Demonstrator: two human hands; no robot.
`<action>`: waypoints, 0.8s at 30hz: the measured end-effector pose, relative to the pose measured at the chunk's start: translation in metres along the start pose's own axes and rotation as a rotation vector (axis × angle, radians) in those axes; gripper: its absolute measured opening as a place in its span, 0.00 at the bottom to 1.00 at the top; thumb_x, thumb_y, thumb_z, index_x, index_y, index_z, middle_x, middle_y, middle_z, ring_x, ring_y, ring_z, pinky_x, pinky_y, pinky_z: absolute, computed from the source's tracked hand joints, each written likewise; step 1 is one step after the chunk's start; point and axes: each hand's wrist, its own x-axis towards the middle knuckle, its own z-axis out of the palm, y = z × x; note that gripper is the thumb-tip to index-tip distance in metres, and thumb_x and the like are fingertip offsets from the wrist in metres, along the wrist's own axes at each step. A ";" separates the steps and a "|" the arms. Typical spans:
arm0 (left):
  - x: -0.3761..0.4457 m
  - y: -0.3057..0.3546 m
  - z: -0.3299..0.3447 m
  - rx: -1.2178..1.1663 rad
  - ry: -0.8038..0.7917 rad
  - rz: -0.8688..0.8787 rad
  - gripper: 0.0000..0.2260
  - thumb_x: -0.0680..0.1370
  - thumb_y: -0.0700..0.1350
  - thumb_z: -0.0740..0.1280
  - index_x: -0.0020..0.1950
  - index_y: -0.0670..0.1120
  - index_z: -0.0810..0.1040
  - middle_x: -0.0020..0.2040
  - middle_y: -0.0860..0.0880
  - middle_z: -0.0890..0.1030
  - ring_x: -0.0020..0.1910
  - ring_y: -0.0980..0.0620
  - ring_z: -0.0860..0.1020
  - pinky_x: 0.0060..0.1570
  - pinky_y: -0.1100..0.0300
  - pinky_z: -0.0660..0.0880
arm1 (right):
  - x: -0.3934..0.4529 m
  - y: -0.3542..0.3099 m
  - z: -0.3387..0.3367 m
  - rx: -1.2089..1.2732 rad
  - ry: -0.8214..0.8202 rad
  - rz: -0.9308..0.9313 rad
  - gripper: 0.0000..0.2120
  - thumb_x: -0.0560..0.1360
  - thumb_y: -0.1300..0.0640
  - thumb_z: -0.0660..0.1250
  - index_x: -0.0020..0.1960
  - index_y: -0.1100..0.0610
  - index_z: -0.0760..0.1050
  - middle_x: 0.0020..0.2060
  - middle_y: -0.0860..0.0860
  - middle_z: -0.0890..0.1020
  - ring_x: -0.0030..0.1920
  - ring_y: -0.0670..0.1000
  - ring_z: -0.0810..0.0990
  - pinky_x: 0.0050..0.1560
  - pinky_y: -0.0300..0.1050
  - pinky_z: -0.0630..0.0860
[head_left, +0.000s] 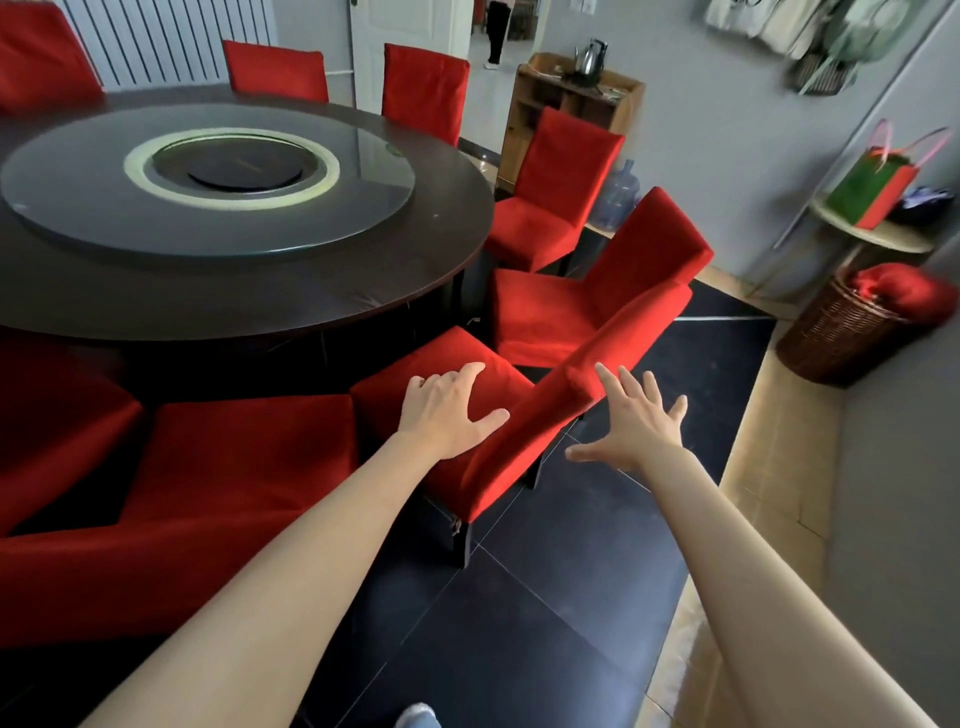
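Currently, neither hand has a grip on the chair (519, 447), and that is the main exposure.

Risks, left to right:
- The neighbouring chair (244, 457) sits just beside the seat's left corner, so a sideways swing is likely to knock or drag it.
- The edge of the round table (234, 306) lies near the seat front. A forward push would probably drive the seat against or under it.
- The left hand (447, 410) lies flat over the seat, fingers spread and thumb toward the backrest, holding nothing. Whether it presses down cannot be told. If it takes cloth alone, the loose cover may slide or bunch rather than move the frame.
- The right hand (636, 426) is spread wide behind the backrest, index tip close to the top edge, also holding nothing. A pull from that top edge alone would likely tip the chair back onto its rear legs, toward the person.
- The second chair (545, 317) stands close on the right. The far end of the backrest overlaps it in view, so contact cannot be ruled out.
- Legs dragged across the dark tile floor (597, 571) may scrape.

Condition of the chair:
- It stands upright, turned at an angle to the table, between its two neighbours.
- A red fabric cover runs over seat and backrest, slightly creased at the top corner, with its hem loose above dark legs.
- Something small hangs by the near rear leg, too small to identify.
- No damage is visible.
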 end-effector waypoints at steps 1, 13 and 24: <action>0.012 0.006 0.001 -0.007 0.004 0.007 0.34 0.75 0.68 0.59 0.74 0.51 0.61 0.63 0.49 0.78 0.62 0.47 0.75 0.64 0.47 0.65 | 0.009 0.007 -0.001 0.001 0.001 0.003 0.60 0.60 0.33 0.76 0.79 0.43 0.41 0.79 0.50 0.48 0.78 0.57 0.42 0.71 0.71 0.43; 0.147 0.099 0.013 -0.098 0.000 0.047 0.32 0.75 0.67 0.60 0.74 0.51 0.62 0.65 0.49 0.77 0.63 0.48 0.75 0.63 0.47 0.64 | 0.106 0.103 -0.032 -0.004 -0.013 0.007 0.62 0.59 0.33 0.76 0.79 0.43 0.40 0.79 0.50 0.48 0.78 0.57 0.42 0.71 0.71 0.43; 0.206 0.176 0.066 -0.063 0.009 -0.200 0.34 0.75 0.68 0.60 0.75 0.51 0.62 0.66 0.48 0.76 0.65 0.48 0.74 0.67 0.45 0.65 | 0.208 0.208 -0.041 -0.093 -0.085 -0.205 0.61 0.60 0.33 0.76 0.79 0.43 0.40 0.79 0.50 0.48 0.78 0.57 0.42 0.71 0.70 0.43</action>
